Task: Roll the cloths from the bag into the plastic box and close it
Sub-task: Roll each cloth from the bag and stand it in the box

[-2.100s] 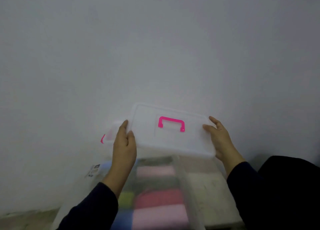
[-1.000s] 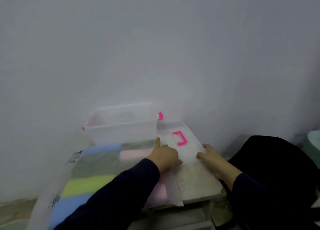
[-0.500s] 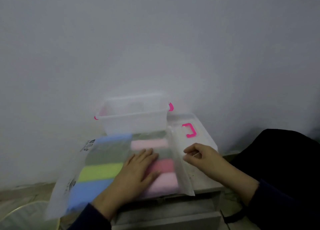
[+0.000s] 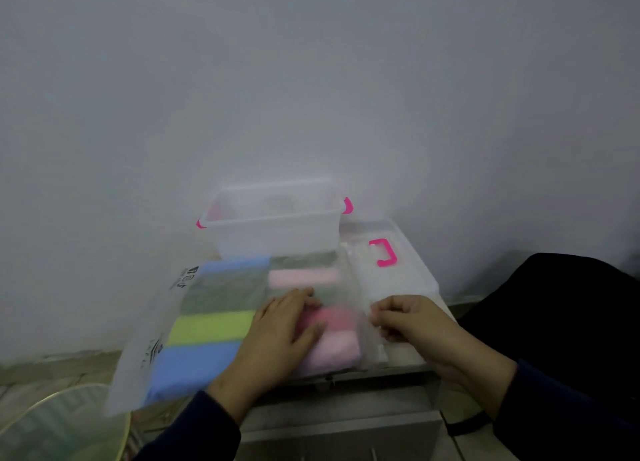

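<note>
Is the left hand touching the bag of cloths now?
Touching. The head view shows the left hand lying flat, fingers straight, on top of the bag of cloths, with no gap visible under the palm.

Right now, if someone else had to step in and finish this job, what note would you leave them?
Left hand: flat, pressing the bag of cloths down on the table.
Right hand: fingers pinching the bag's open edge.
Plastic box: open, behind the bag; looks empty.
Lid: off, lying right of the box.
Done: lid removed.
Left: take the cloths out, roll each, put them in the box, close it.
</note>
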